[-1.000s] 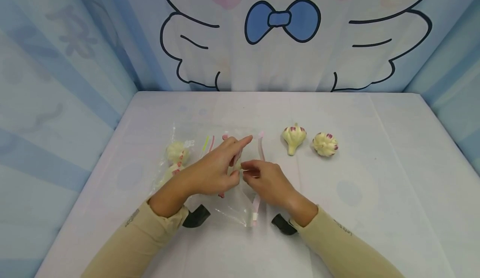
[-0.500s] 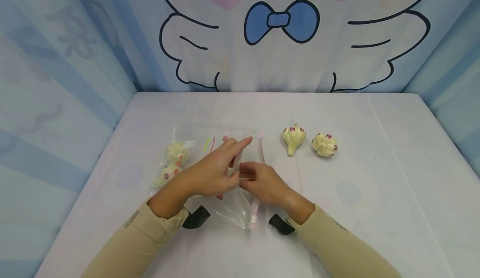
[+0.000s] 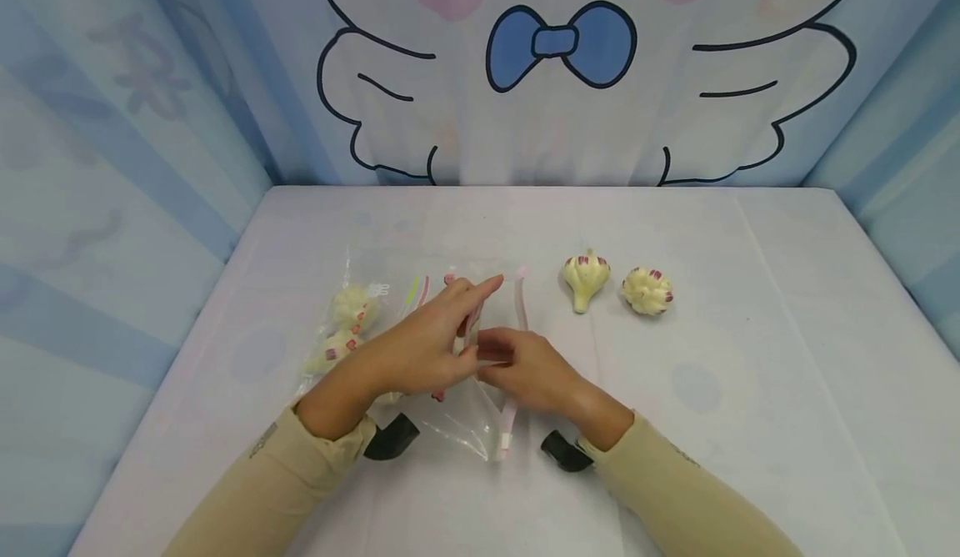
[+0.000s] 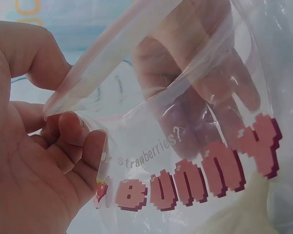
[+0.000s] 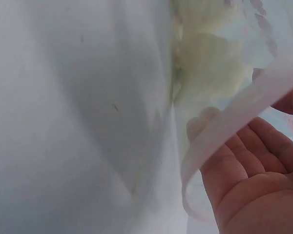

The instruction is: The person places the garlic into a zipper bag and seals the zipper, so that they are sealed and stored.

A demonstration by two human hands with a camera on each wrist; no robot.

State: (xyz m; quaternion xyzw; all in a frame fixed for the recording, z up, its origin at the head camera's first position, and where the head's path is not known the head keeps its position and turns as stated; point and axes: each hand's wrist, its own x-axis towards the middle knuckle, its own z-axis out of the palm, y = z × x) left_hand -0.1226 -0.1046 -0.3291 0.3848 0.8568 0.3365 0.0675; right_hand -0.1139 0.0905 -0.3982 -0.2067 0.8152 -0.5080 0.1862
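A clear zip bag [image 3: 468, 424] with pink lettering lies on the table, its pink-edged mouth [image 3: 521, 298] facing right. My left hand [image 3: 427, 340] pinches one wall of the mouth between thumb and curled fingers, the index finger stretched out. My right hand [image 3: 528, 369] reaches into the mouth. Through the plastic in the left wrist view, the right hand's fingers [image 4: 210, 73] look loosely bent, with nothing seen between them. Pale garlic bulbs [image 3: 352, 307] lie in the bag's left end. Garlic [image 5: 210, 63] also shows beyond the right fingertips in the right wrist view.
Two garlic bulbs lie outside the bag on its right: one with its stem toward me [image 3: 585, 280], one rounder [image 3: 647, 292]. A white cloth [image 3: 750, 415] covers the table. Printed curtains [image 3: 555, 140] stand behind and at both sides.
My right hand has shifted slightly left, its fingertips further into the bag's mouth. A pale patch now shows below my left wrist. The left hand keeps its hold; the outside bulbs stay put.
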